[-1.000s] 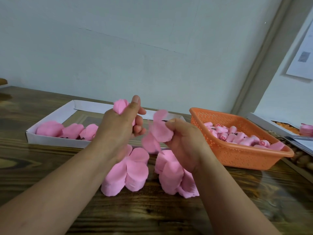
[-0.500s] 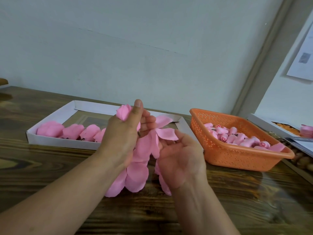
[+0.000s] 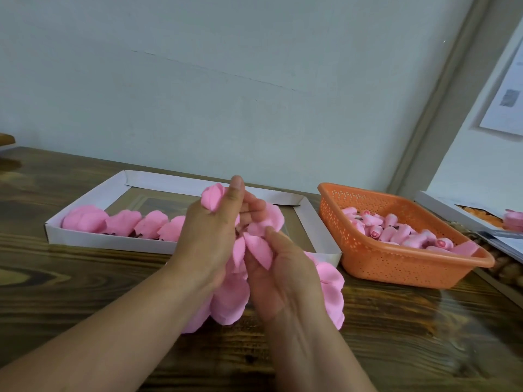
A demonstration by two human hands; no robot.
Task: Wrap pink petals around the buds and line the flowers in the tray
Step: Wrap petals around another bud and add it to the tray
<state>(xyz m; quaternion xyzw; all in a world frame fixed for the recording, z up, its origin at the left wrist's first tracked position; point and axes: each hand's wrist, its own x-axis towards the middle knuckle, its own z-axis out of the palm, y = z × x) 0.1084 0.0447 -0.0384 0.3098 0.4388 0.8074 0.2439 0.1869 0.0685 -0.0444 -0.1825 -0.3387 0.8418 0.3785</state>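
Note:
My left hand (image 3: 212,233) grips a pink bud (image 3: 212,198) upright, thumb raised beside it, above the table's middle. My right hand (image 3: 278,274) pinches a pink petal piece (image 3: 259,248) and presses it against the bud's base, with another lobe (image 3: 271,219) spread behind my fingers. Loose pink petal stacks (image 3: 226,304) lie on the wooden table under both hands. A white cardboard tray (image 3: 113,244) behind holds a row of several finished pink flowers (image 3: 121,223) along its front wall.
An orange perforated basket (image 3: 396,264) of rolled pink buds (image 3: 393,232) stands to the right of the tray. Further right lie a white box (image 3: 441,205) with orange pieces and a pink flower (image 3: 513,219). The wall rises close behind the table.
My right hand brought the petal piece from apart on the right up against the bud in my left hand. Both hands have closed together; the petals now fold around the bud's base.

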